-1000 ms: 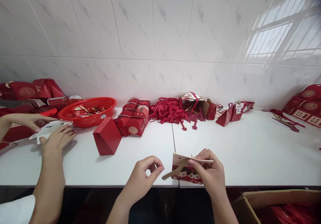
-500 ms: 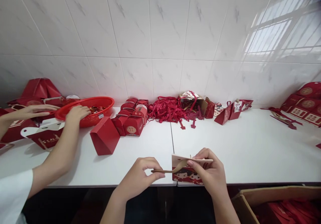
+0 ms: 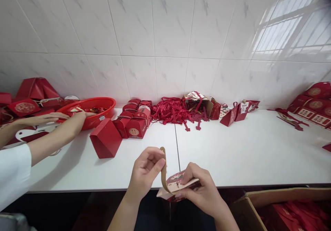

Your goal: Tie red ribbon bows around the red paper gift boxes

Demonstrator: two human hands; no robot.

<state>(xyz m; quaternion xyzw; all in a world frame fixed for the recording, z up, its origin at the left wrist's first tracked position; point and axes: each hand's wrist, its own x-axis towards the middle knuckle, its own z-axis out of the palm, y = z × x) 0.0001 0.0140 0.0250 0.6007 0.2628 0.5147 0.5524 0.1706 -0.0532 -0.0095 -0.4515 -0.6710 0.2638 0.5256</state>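
Observation:
Near the table's front edge, my left hand (image 3: 143, 176) pinches the upper end of a narrow brown paper strap (image 3: 163, 174) between thumb and fingers. The strap stands up and curves down to a small folded red and cream paper gift box (image 3: 172, 181) with a printed pattern. My right hand (image 3: 201, 188) is closed round that box, thumb below and fingers on top, and covers much of it. Where the strap's lower end meets the box is partly hidden. On the table beyond my left hand stands a plain red slanted box (image 3: 106, 139).
Red gift boxes (image 3: 137, 127), a heap of red ribbons (image 3: 169, 110) and folded boxes (image 3: 229, 115) line the wall. At left, another person's arm (image 3: 55, 139) reaches into a red basin (image 3: 110, 108). A cardboard carton (image 3: 284, 193) with red items stands at lower right.
My left hand has raised the strap's end from level to upright. The box in my right hand has tilted and come lower. The other person's hand has shifted at the basin.

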